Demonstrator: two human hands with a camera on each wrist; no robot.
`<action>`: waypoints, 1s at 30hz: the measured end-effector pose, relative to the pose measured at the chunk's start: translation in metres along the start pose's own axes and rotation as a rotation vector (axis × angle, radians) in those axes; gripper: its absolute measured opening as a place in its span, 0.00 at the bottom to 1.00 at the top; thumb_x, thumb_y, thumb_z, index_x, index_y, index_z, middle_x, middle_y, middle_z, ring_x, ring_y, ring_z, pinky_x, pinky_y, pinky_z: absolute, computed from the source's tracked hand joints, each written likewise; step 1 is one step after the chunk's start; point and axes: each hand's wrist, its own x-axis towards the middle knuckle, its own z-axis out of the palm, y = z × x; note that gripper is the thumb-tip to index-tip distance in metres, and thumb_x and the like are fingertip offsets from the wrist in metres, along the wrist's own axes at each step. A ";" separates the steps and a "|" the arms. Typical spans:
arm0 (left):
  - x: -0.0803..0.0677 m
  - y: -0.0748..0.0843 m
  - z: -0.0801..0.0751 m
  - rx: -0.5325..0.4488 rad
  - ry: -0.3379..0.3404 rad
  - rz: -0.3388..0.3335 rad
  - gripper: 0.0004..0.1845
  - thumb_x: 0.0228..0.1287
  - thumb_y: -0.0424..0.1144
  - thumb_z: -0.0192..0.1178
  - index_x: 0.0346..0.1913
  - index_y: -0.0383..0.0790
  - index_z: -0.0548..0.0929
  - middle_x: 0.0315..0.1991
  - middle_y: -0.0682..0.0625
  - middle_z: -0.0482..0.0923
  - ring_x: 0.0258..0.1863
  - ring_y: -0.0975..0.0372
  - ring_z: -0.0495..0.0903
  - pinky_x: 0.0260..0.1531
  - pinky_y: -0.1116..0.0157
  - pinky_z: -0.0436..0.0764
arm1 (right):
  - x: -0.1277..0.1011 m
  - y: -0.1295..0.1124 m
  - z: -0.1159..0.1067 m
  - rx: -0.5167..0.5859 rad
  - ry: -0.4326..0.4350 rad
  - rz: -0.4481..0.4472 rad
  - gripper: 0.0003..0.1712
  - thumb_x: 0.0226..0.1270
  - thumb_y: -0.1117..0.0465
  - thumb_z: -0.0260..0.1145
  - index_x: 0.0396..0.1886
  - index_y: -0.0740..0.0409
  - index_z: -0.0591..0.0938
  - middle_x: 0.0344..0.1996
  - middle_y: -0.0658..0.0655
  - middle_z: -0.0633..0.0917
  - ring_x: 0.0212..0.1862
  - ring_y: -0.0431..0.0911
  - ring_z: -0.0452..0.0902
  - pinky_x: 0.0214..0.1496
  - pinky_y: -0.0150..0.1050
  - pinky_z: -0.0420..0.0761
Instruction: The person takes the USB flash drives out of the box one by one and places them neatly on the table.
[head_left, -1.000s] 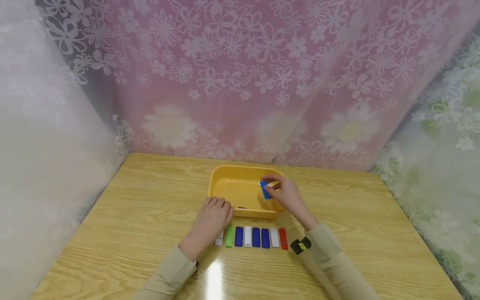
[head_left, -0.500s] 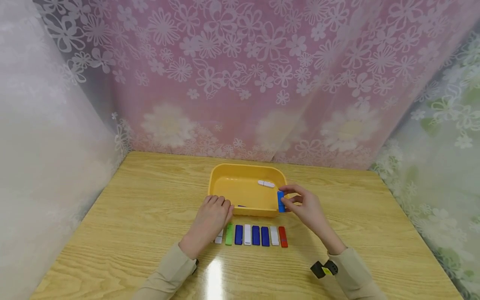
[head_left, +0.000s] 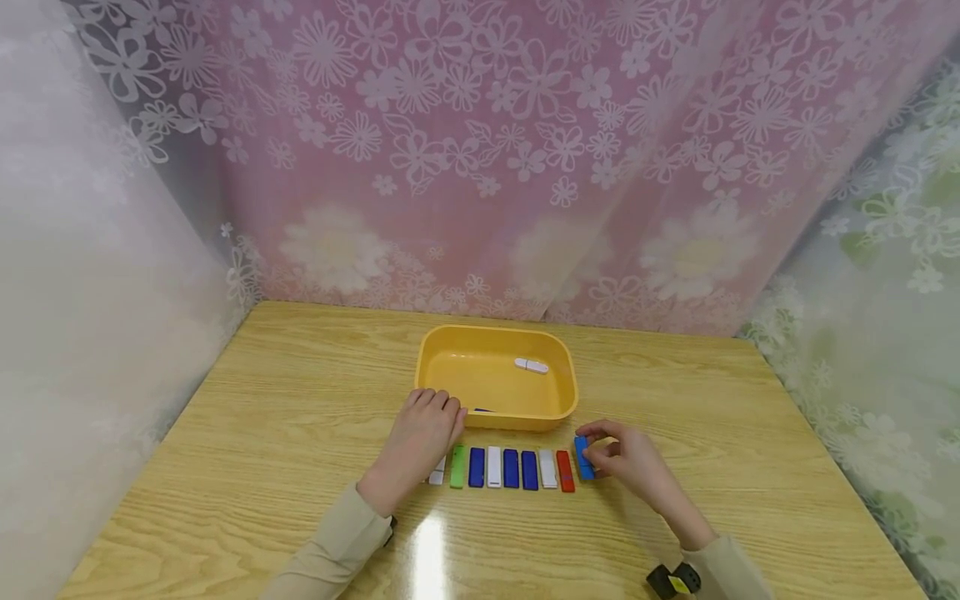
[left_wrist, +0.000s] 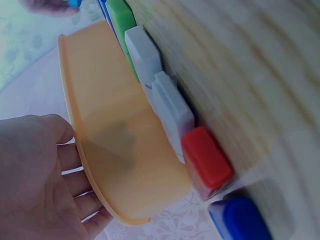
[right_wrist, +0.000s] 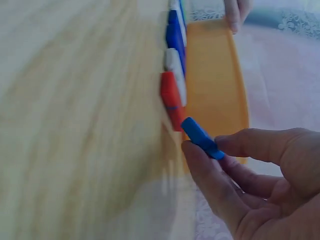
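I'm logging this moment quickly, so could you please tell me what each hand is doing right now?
Left hand: open, fingers resting flat by the yellow tray, holding nothing.
Right hand: pinching a blue stick beside the red stick.

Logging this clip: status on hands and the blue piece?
Right hand pinches blue piece beside red piece, row's end. Left hand rests open on row. Nothing in the way.
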 end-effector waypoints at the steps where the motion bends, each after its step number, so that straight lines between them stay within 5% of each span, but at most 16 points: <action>1: 0.000 0.000 0.000 0.001 0.001 0.000 0.12 0.72 0.39 0.61 0.28 0.39 0.80 0.25 0.50 0.77 0.30 0.55 0.79 0.40 0.59 0.78 | -0.001 0.001 0.001 -0.020 0.000 0.010 0.15 0.66 0.71 0.67 0.52 0.67 0.83 0.43 0.62 0.85 0.32 0.44 0.84 0.30 0.37 0.85; 8: 0.000 0.000 0.000 0.006 0.023 0.007 0.13 0.72 0.39 0.61 0.27 0.39 0.80 0.24 0.50 0.76 0.29 0.55 0.79 0.39 0.59 0.78 | -0.003 0.005 0.008 -0.164 0.019 0.036 0.14 0.62 0.68 0.72 0.48 0.62 0.85 0.38 0.54 0.87 0.31 0.41 0.79 0.28 0.33 0.77; 22: -0.001 -0.001 0.001 0.017 0.039 0.018 0.13 0.71 0.39 0.62 0.27 0.40 0.79 0.24 0.50 0.76 0.29 0.56 0.79 0.39 0.59 0.79 | -0.005 0.005 0.011 -0.188 0.028 0.055 0.11 0.62 0.69 0.72 0.44 0.63 0.85 0.40 0.57 0.84 0.32 0.42 0.78 0.29 0.33 0.76; 30: -0.001 -0.001 0.002 0.019 0.035 0.017 0.13 0.71 0.40 0.61 0.27 0.40 0.79 0.24 0.50 0.76 0.29 0.56 0.79 0.40 0.59 0.78 | -0.003 0.003 0.005 -0.166 0.113 0.011 0.06 0.71 0.61 0.68 0.43 0.56 0.86 0.35 0.52 0.85 0.30 0.44 0.82 0.26 0.34 0.80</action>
